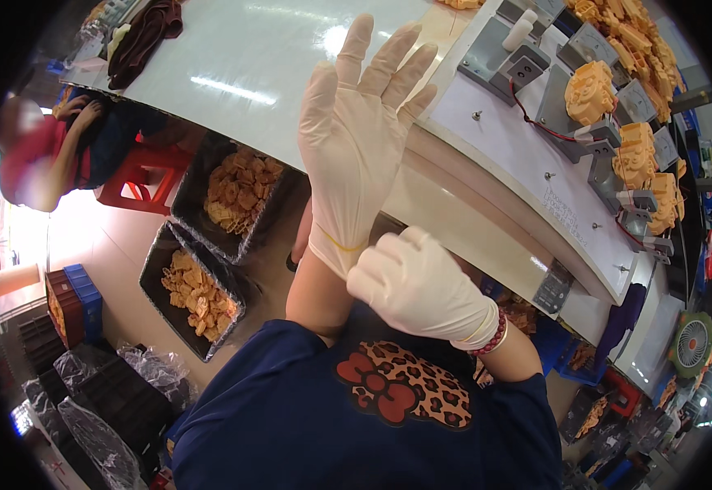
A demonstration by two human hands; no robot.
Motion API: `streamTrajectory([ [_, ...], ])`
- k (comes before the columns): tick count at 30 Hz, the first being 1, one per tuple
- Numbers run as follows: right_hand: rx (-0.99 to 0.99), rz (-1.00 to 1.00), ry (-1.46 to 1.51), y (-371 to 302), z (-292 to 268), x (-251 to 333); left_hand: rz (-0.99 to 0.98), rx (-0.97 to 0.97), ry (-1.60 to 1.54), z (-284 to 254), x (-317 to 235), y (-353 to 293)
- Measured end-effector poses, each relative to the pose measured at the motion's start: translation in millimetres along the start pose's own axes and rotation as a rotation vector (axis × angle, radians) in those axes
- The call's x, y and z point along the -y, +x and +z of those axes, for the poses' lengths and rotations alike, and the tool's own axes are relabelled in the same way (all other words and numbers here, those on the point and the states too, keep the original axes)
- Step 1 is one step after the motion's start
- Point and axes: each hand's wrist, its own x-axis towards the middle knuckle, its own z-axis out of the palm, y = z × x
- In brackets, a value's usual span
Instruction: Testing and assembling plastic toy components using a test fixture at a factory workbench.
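spread fingers of left hand (348, 151), in thin white glove (331, 208), curled fingers of right hand (413, 287), also gloved, pinching this left glove at cuff, tips hidden, beaded bracelet (499, 333) behind right fingers, white table (237, 49) beyond left fingertips, orange parts (591, 91) rightward of them

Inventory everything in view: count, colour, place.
Worktable: one, white, top
Cloth: one, dark brown, upper left
Fixture board: one, white, right
Mounted parts: three, orange, on board
Loose parts: uncountable, orange, upper right, bins
Lined bins: two, black, floor left
Stool: one, red, left
Other person: one, red top, far left
Containers: uncountable, dark or blue, lower left
Fan: one, green, far right
Gloves: two, cream, both hands
Left hand: one, gloved, open, centre
Right hand: one, gloved, at left cuff
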Motion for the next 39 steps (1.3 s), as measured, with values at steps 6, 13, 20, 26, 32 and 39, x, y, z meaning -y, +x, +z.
streamTrajectory([
  [6, -0.055, -0.015, 0.155, -8, 2, -2, -0.141, -0.083, 0.159, 38, -18, -10],
  [13, -0.231, 0.519, 0.762, -16, 8, -10, 0.02, 0.225, -1.337, 49, -35, -26],
  [20, 0.023, 0.565, 1.239, -3, 15, -3, -0.206, 0.61, -1.277, 23, -34, -14],
  [26, 0.138, 0.543, 1.048, -4, 20, -10, -0.23, 0.738, -1.224, 25, -68, -28],
  [32, 0.497, 0.451, 1.17, 7, 6, -8, -0.121, 1.329, -1.374, 21, -83, -61],
  [39, -0.039, 0.486, 1.222, 7, 10, 3, -0.033, 1.477, -1.401, 26, -85, -60],
])
